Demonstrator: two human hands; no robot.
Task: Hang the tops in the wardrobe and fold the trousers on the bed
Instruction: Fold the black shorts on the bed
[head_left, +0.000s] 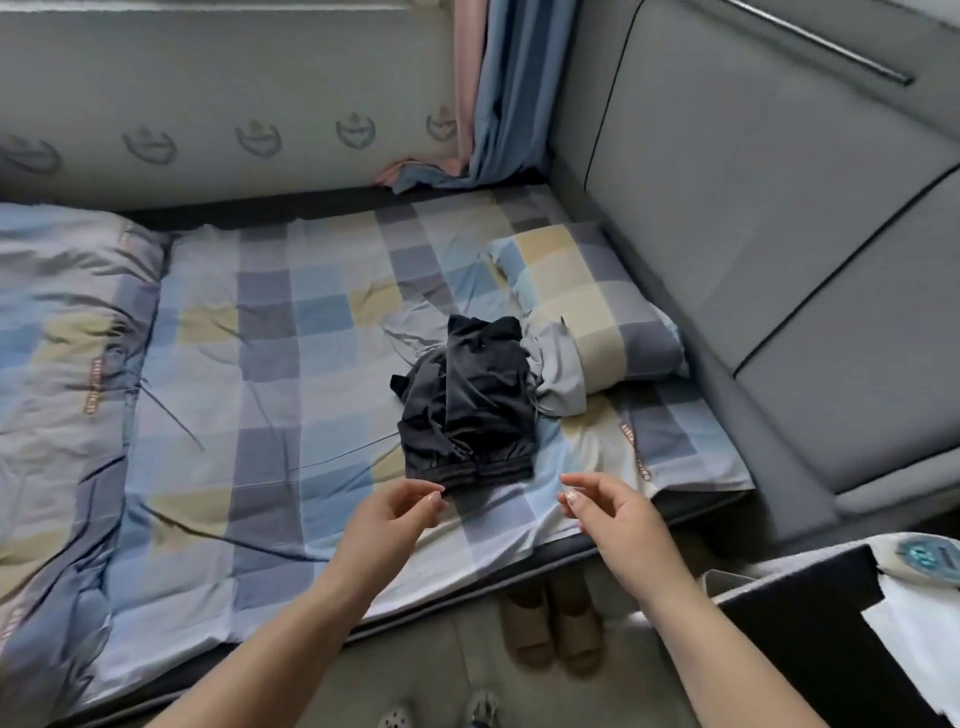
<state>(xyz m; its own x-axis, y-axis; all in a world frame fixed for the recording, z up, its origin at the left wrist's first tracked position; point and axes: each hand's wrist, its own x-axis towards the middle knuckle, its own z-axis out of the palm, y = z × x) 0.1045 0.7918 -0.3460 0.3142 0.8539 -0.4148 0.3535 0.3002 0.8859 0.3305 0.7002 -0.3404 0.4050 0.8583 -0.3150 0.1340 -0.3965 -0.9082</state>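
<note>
Your bare left hand (395, 512) and bare right hand (605, 512) reach forward side by side, apart, palms turned inward. On each, loosely curled fingers meet the thumb at the tips and hold nothing.

Open checked sheet (291, 332) lies wide to the left of the folded dark trousers (467, 400). On their right a grey garment (558, 379) and the pillow (597, 306) crowd close, seemingly touching; the padded headboard (753, 208) walls off that side.
</note>
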